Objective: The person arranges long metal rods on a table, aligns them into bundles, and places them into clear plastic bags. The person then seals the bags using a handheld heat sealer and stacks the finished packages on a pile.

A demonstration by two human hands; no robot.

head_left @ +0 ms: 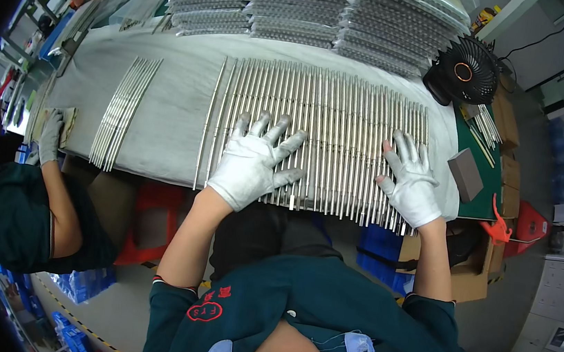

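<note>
A wide row of slim silvery metal rods (345,113) lies side by side on the pale cloth-covered table (173,94), their near ends reaching the front edge. My left hand (245,165), in a whitish glove with greyed fingertips, lies on the left part of the row with its fingers spread. My right hand (413,184), gloved alike, rests with spread fingers on the row's right end. Neither hand grips a rod. One rod (209,122) lies slightly apart at the row's left. Farther left is a smaller group of rods (124,113).
Tall stacks of clear-wrapped packs (286,13) line the table's back. A black fan (464,70) stands at the back right, above a grey block (465,174). At the left, a co-worker's gloved hand (51,136) rests on the table. A red stool (152,220) stands below.
</note>
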